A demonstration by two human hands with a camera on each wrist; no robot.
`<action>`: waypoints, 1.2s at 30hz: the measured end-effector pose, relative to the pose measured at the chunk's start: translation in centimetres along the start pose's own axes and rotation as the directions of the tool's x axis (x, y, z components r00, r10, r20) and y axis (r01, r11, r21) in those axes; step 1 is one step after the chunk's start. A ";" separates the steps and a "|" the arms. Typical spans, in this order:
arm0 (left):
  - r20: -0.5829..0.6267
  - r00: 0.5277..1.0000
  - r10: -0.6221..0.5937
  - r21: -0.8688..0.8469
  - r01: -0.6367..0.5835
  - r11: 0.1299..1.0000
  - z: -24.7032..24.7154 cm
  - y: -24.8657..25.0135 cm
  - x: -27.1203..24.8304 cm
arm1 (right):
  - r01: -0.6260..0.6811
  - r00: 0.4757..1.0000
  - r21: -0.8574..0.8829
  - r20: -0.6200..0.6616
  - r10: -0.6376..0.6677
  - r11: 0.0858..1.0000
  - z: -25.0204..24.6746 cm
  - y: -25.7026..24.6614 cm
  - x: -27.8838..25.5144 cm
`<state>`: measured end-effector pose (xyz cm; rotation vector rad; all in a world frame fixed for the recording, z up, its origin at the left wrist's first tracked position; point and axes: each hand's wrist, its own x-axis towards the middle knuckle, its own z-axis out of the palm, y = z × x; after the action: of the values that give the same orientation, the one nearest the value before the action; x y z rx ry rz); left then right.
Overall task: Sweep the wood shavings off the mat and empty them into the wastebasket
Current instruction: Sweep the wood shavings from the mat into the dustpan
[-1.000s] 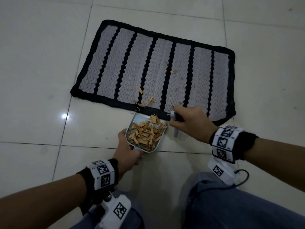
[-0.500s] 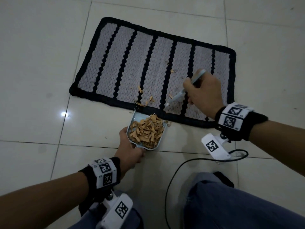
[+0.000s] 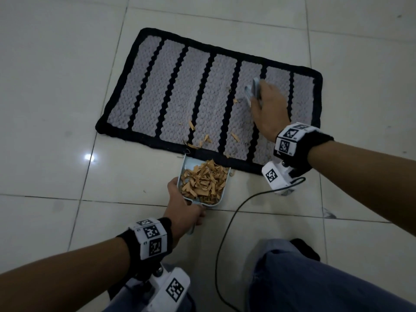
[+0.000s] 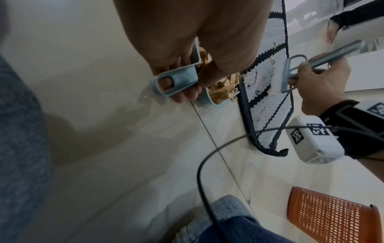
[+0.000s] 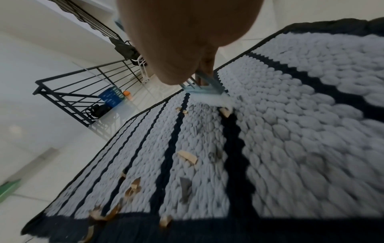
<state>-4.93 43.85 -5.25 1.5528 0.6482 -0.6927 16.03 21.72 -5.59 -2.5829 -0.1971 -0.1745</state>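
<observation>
A grey mat (image 3: 175,91) with black stripes and a black border lies on the tiled floor. Several tan wood shavings (image 3: 203,140) (image 5: 188,157) are scattered on its near part. My left hand (image 3: 182,210) grips the handle of a pale blue dustpan (image 3: 188,164) (image 4: 176,82), which is heaped with shavings and sits on the floor against the mat's near edge. My right hand (image 3: 265,109) grips a small pale blue brush (image 3: 252,91) (image 5: 204,92) (image 4: 290,74), whose white bristles press on the mat beside a shaving. An orange mesh wastebasket (image 4: 332,217) stands near my right knee.
A black cable (image 3: 227,233) runs over the floor between my knees. A black railing (image 5: 83,88) with a blue basket (image 5: 112,97) by it stands far behind the mat. Bare tiles surround the mat.
My right hand has carried the brush from the dustpan's mouth up onto the mat's far right part and set its bristles down. The left hand and dustpan have stayed put.
</observation>
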 end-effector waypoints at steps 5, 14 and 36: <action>-0.012 1.000 -0.004 0.005 0.004 1.000 0.2 0.0 0.0 | 0.063 0.997 0.040 0.037 -0.065 0.997 0.8 -0.8 1.1; -0.015 1.000 -0.007 0.019 0.008 1.000 0.4 0.2 0.0 | 0.358 0.889 0.154 0.248 -0.386 0.921 2.8 -7.7 -7.6; -0.011 1.000 -0.016 -0.049 0.016 0.999 -0.1 -0.2 -0.1 | 0.366 0.705 0.288 0.534 -0.466 0.885 1.9 -6.0 -1.1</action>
<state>-5.15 44.00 -5.24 1.5089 0.6820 -0.6758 14.04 27.66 -4.31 -2.3057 -0.9949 0.4883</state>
